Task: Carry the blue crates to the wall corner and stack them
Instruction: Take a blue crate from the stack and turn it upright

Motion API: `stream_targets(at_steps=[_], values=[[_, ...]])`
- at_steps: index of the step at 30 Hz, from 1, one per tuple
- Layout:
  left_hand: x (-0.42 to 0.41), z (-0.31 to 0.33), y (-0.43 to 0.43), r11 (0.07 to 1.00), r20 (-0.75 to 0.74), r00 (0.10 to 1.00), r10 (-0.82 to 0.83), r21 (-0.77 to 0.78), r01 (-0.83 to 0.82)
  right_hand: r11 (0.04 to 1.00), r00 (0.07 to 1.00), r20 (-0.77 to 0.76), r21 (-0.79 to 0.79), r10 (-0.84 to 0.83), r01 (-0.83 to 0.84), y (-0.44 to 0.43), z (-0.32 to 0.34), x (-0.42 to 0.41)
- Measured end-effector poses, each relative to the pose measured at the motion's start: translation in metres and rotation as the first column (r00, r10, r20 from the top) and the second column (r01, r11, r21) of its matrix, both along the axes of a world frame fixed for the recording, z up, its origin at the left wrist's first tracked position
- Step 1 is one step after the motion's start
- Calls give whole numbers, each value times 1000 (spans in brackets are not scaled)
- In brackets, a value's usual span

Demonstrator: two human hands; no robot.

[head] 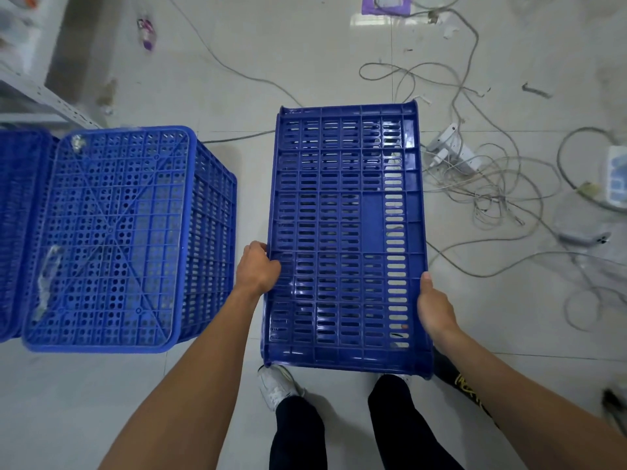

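Left hand (257,268) and right hand (435,308) grip opposite long edges of blue slotted crate (346,232) held above tiled floor (305,62), upturned blue crate (112,232) at left, cables (492,184) at right.

Bare tiled floor (332,59) ahead and btw the held crate (346,232) and the upturned crate (112,232) at left: a free lane there. On the right, tangled cables (492,184) w/ a power strip (451,150) lie on the floor, close to the held crate's right edge. A shelf frame (40,96) stands behind the upturned crate.
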State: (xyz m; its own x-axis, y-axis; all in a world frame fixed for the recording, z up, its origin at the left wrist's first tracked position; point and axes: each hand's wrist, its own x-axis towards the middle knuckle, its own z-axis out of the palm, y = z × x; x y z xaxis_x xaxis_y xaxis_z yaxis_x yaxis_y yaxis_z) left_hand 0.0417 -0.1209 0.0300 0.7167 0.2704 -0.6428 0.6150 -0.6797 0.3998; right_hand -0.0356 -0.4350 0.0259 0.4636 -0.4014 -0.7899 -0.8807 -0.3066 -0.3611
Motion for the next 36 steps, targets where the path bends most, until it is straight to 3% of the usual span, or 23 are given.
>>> stream_targets(at_steps=[3, 5, 7, 10, 15, 19, 26, 31, 36], values=[[-5, 3, 2, 998, -3, 998, -66, 15, 66, 1000, 1000, 13, -17, 13, -12, 1, 3, 0], [-13, 7, 6, 978, -38, 980, -196, 66, 198, 998, 998, 23, -29, 51, -50, 2, 9, 4], [-23, 12, 9, 910, -119, 924, -364, 168, 380, 995, 995, 34, -32, 99, -98, 1, 13, 8], [-42, 14, 11, 852, -206, 876, -436, 219, 476, 979, 978, 83, -86, 194, -187, 3, 20, 11], [-53, 3, 11, 904, -273, 905, -327, 188, 384, 959, 936, 219, -135, 274, -250, 17, 35, 12], [-55, -5, 20, 967, -229, 941, -247, 6, 255, 937, 887, 310, -188, 342, -296, 28, 49, 8], [-55, 1, 12, 983, -153, 977, -147, -134, 127, 837, 783, 300, -232, 545, -495, 62, 56, -7], [-53, 25, 3, 978, 67, 997, -38, -202, 50, 680, 651, 206, -304, 731, -667, 110, 57, -7], [-53, 53, -23, 936, 223, 966, 130, -350, -46, 655, 624, 201, -239, 755, -716, 159, 57, -11]])
